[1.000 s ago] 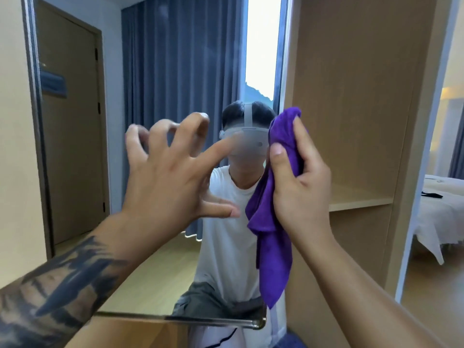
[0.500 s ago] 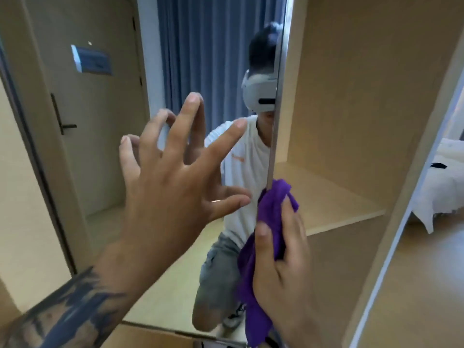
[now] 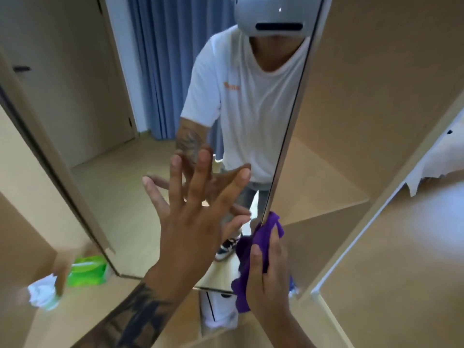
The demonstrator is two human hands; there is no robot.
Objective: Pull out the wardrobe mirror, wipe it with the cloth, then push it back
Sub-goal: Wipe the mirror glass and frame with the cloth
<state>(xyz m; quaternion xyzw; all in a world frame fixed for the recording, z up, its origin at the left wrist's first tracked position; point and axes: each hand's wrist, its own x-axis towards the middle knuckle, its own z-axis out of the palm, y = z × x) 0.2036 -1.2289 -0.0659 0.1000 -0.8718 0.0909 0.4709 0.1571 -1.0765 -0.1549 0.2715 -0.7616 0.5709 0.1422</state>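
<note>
In the head view the mirror stands upright, its long edge rising from the right hand — which grips the purple cloth on that edge — while the left hand spreads open, seemingly touching the glass just leftward.

Even soft light, wide-angle bending, perhaps motion-blurred lower left

wooden ledge carries green packet, crumpled white paper.
</note>
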